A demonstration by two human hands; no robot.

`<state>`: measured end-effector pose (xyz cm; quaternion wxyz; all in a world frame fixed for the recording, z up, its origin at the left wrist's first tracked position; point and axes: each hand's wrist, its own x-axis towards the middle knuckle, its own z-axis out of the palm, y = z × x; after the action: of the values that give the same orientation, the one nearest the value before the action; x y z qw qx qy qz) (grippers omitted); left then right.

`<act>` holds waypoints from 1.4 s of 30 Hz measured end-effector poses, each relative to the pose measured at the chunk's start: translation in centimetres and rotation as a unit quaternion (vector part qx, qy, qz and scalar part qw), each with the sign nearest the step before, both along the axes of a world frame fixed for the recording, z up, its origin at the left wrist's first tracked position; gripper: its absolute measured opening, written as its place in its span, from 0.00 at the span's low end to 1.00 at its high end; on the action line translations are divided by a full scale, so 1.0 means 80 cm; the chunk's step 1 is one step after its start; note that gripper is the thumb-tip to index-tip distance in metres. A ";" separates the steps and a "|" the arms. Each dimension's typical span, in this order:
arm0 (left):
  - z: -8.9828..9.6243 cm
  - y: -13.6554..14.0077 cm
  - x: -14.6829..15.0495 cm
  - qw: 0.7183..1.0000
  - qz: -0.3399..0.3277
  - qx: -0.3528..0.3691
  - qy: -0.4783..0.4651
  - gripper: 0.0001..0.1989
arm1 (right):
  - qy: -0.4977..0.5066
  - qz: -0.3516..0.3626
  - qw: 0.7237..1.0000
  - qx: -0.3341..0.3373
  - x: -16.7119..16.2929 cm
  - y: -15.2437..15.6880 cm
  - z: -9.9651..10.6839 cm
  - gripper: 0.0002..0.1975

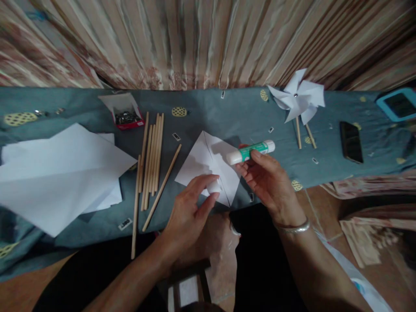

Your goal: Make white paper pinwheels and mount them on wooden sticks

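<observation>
Blue-grey cloth (221,115) lies under square paper (194,159); the left hand (190,208) pinches a small white piece (213,187), fingertips slightly parted; the right hand (271,182) grips a glue stick (237,156), fingers curled.

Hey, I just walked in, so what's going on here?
A person is holding a glue stick in the right hand and pinching a small white piece, perhaps its cap, in the fingers of the left hand. Beneath the hands lies a white paper square with a diagonal line. Wooden sticks and a stack of white paper are to the left; white paper pinwheels lie to the right.
</observation>
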<state>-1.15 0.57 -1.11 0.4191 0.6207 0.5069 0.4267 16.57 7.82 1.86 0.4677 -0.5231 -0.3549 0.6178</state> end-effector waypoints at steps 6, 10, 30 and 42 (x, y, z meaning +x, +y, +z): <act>-0.001 0.011 -0.005 0.978 0.074 -0.111 -0.160 0.17 | 0.048 0.024 0.998 -0.035 -0.011 -0.012 0.003 0.11; 0.003 0.014 -0.005 0.975 0.078 -0.120 -0.169 0.17 | 0.055 0.029 0.997 -0.037 -0.020 -0.015 0.004 0.12; 0.001 0.016 -0.016 0.997 0.063 -0.035 0.010 0.15 | 0.014 0.069 0.997 -0.013 -0.025 -0.011 -0.006 0.12; 0.010 0.029 -0.026 0.995 0.062 0.035 0.066 0.15 | 0.027 0.073 0.997 -0.021 -0.043 -0.003 -0.014 0.16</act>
<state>-3.25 2.88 -0.30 0.3351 0.6292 0.5560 0.4275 13.11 7.57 0.78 0.4197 -0.4881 -0.3666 0.6717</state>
